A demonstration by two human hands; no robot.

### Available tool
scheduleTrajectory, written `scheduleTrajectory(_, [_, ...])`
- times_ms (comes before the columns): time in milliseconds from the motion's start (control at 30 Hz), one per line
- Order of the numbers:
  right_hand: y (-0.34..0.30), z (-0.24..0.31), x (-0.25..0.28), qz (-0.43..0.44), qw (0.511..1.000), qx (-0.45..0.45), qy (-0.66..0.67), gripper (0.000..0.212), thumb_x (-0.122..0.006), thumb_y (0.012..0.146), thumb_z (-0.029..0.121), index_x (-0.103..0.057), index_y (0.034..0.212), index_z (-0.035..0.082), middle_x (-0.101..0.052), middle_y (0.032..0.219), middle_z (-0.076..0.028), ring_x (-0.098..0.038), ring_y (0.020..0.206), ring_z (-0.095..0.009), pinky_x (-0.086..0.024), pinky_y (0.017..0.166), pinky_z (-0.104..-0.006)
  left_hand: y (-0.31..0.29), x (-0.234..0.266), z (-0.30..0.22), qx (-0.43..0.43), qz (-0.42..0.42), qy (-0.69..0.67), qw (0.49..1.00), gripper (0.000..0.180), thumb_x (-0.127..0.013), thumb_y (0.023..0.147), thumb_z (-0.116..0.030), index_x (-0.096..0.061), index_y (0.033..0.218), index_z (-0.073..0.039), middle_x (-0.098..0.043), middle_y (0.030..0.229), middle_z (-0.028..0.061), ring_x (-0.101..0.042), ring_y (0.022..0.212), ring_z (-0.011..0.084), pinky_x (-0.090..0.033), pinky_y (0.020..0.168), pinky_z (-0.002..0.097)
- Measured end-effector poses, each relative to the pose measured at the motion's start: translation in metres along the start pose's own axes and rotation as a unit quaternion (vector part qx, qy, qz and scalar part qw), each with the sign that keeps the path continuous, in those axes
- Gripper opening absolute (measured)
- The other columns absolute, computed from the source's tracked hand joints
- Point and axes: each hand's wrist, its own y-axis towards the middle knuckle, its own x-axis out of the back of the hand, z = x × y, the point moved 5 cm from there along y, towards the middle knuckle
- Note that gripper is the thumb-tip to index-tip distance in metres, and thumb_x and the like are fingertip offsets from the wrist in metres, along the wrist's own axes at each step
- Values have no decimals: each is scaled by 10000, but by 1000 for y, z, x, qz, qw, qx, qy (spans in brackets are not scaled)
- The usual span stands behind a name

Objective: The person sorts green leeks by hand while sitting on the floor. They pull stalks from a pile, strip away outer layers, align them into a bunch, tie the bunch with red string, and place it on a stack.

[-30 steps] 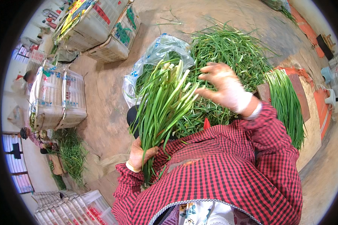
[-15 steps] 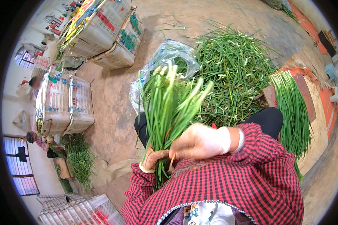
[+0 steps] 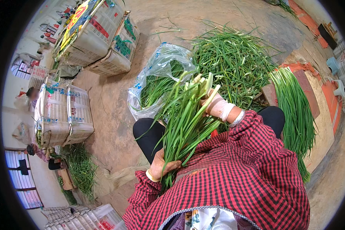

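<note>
A bunch of garlic chives (image 3: 180, 122) stands up over my lap, white stem ends on top and green leaves hanging down. Low on its leaves, my left hand (image 3: 163, 166) is wrapped round the bunch. My right hand (image 3: 218, 106), in a pale glove with a white band at the wrist, is closed on stems at the top right of the bunch; its fingertips are partly hidden. Beyond my knees lies a tangled heap of loose chives (image 3: 234, 57). To my right, a neatly aligned row of chives (image 3: 295, 111) rests on a board (image 3: 310, 94).
A clear plastic bag (image 3: 142, 82) with chives inside lies open beyond my left knee. Stacked white crates (image 3: 92, 34) and more crates (image 3: 63, 111) stand at the left. Two people work at the far left beside another chive heap (image 3: 80, 168). A pale stool (image 3: 338, 89) stands far right.
My right hand has moved up from beside my left hand to the stem ends of the bunch. The bunch now leans further right, and my left hand still holds it.
</note>
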Motion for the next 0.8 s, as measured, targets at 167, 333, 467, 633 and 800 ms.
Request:
scheduleTrajectory(167, [-1, -10, 31, -60, 963, 30, 261, 235, -462, 1042, 200, -665, 1068, 85, -624, 600, -33, -529, 399, -82, -395, 336, -215, -4, -8, -19, 15, 29, -10, 999, 545, -688, 838, 16, -512, 1353, -4, -651, 990, 49, -582, 767, 121, -496, 698, 286])
scheduleTrajectory(333, [-17, -27, 136, -247, 902, 126, 332, 286, -454, 1049, 318, -644, 1052, 103, -656, 740, -6, -602, 601, -80, -445, 511, -226, -13, -3, -16, 21, 27, -17, 999, 568, -708, 818, 21, -514, 1351, -1, -655, 989, 63, -586, 755, 133, -488, 687, 282])
scheduleTrajectory(467, [-32, -42, 155, -414, 742, 192, -492, 454, -651, 907, 338, -565, 1272, 82, -698, 1076, -136, -672, 942, -256, -545, 787, -371, -10, -2, -9, 35, 14, -50, 998, 586, -714, 787, 67, -529, 1338, -6, -662, 1011, 63, -606, 773, 138, -498, 693, 284])
scheduleTrajectory(633, [-58, 55, 52, -170, 870, 213, -412, 455, -684, 829, 504, -685, 1005, 85, -690, 902, -105, -678, 864, -297, -546, 740, -409, -6, -8, -7, 29, -7, -40, 999, 583, -684, 789, 78, -531, 1343, -15, -661, 1036, 43, -597, 795, 124, -490, 709, 274])
scheduleTrajectory(800, [-34, 34, 16, -85, 879, 129, -451, 512, -717, 826, 439, -603, 1187, 93, -661, 773, -107, -675, 687, -324, -536, 605, -424, -8, -18, -6, 40, 0, -36, 999, 602, -681, 790, 44, -510, 1366, 11, -604, 1323, 72, -571, 1109, 126, -460, 952, 285])
